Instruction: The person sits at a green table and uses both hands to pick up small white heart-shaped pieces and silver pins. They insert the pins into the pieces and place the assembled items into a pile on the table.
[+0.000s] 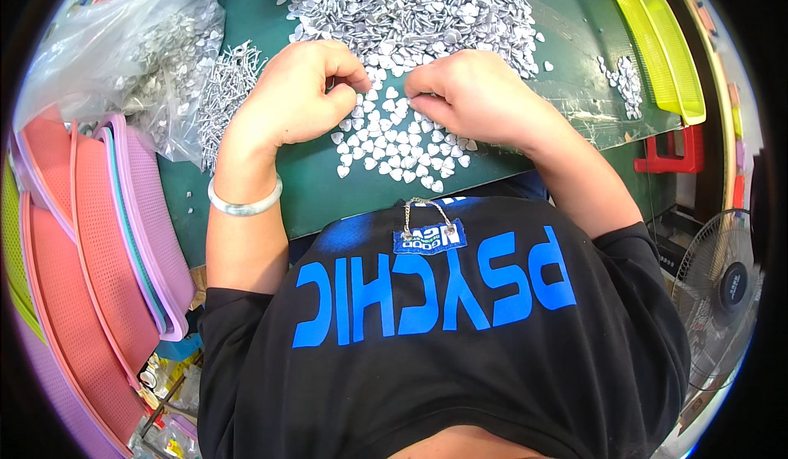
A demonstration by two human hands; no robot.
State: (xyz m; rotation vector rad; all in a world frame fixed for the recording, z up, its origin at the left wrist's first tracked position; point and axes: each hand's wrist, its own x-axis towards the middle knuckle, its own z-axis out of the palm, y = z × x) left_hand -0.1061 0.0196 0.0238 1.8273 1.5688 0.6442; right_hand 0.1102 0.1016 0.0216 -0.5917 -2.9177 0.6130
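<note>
Small silvery-white heart-shaped pieces [402, 147] lie spread on the green tabletop in front of me. Behind them rises a big heap of the same kind of grey hearts [410, 16]. My left hand [305, 89], with a pale bangle on its wrist, is curled at the left side of the spread, thumb and forefinger tips brought close together. Across from it, my right hand [468, 94] rests its bent fingers and thumb at the right side, touching or just over the hearts. Anything between the fingertips of either hand is too small or hidden to make out.
Left of my left hand lie a pile of metal pins or screws [226, 81] and a clear plastic bag [156, 57] of small parts. Colored baskets [107, 237] stack at left. To the right are a yellow-green basket [661, 48], a small heart pile [625, 85] and a fan [722, 286].
</note>
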